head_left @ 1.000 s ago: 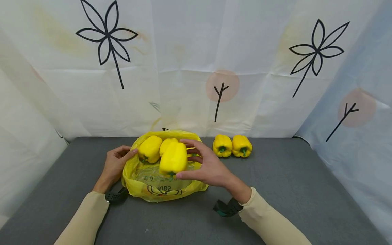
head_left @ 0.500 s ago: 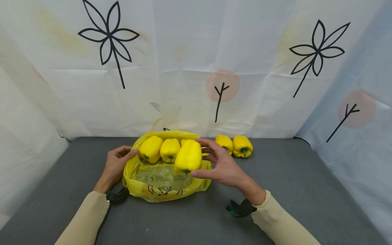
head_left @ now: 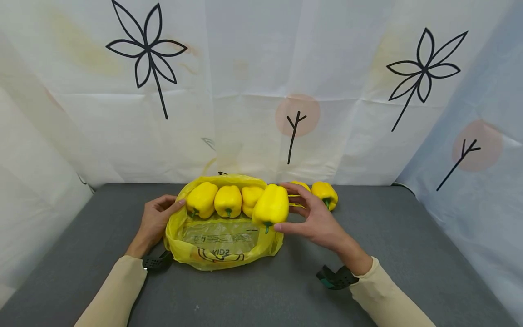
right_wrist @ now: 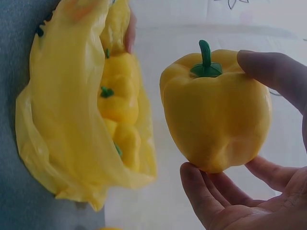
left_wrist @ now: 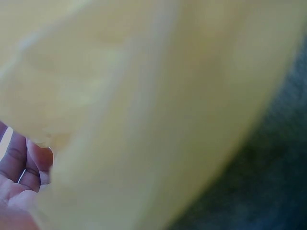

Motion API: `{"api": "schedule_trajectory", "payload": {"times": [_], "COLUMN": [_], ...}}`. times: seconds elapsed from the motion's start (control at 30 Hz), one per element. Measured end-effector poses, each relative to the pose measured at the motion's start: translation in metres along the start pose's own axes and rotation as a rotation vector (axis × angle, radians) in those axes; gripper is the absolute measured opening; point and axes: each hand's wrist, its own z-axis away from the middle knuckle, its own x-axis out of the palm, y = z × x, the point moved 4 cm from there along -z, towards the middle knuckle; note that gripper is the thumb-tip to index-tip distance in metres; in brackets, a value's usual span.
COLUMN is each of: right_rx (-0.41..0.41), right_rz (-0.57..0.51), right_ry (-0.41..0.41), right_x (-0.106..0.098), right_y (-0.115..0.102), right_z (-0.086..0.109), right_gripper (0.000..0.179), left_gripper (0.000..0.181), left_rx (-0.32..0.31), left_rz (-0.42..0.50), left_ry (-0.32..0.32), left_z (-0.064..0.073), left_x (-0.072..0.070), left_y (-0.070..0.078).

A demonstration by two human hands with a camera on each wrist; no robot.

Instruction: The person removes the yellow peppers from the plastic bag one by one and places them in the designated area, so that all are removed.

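Far left, a beige sleeve (head_left: pixel 110 293) leads past a black wristband (head_left: pixel 157 261) to the left hand (head_left: pixel 157 218), whose thumb and fingers pinch the left rim of a yellow plastic bag (head_left: pixel 257 250). Inside the bag, along its back, three yellow peppers sit in a row: a left pepper (head_left: pixel 202 199), a middle pepper (head_left: pixel 228 200) and a right pepper (head_left: pixel 250 197). At the bag's right edge, the held pepper (head_left: pixel 271 203) is raised in the right hand (head_left: pixel 316 222), clamped between the thumb at its stem end and the fingers opposite; the right wrist view shows it apart from the bag. Behind that hand are a partly hidden pepper (head_left: pixel 301 184) and, just beside it, a far-right pepper (head_left: pixel 323 192), on the grey table (head_left: pixel 408 236).
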Motion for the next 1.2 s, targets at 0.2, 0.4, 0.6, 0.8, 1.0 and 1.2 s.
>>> {"api": "schedule_trajectory", "payload": {"times": [0.2,0.4,0.6,0.8,1.0,1.2], "right_rx": [0.008,0.008,0.016,0.044,0.081,0.065], "right_rz": [0.007,0.032,0.066,0.086,0.055,0.012], "right_ry": [0.033,0.071,0.106,0.13,0.146,0.149], "right_x": [-0.014,-0.032,-0.052,-0.072,-0.09,-0.103], "right_y": [0.001,0.003,0.006,0.009,0.014,0.016], "right_z": [0.001,0.001,0.002,0.005,0.009,0.012], "right_gripper": [0.087,0.085,0.082,0.082,0.081,0.077], "left_gripper": [0.015,0.016,0.017,0.016,0.02,0.018], "left_rx": [0.009,0.008,0.005,0.008,0.012,0.01], "left_rz": [0.001,-0.004,-0.013,-0.011,-0.007,-0.01], "left_ry": [-0.002,-0.004,-0.001,0.001,0.001,0.0], "left_z": [-0.001,-0.001,-0.001,0.0,0.001,0.0], "left_x": [0.0,-0.001,0.0,0.0,0.001,0.001], "left_y": [0.0,0.0,0.0,0.0,0.003,0.002]}}
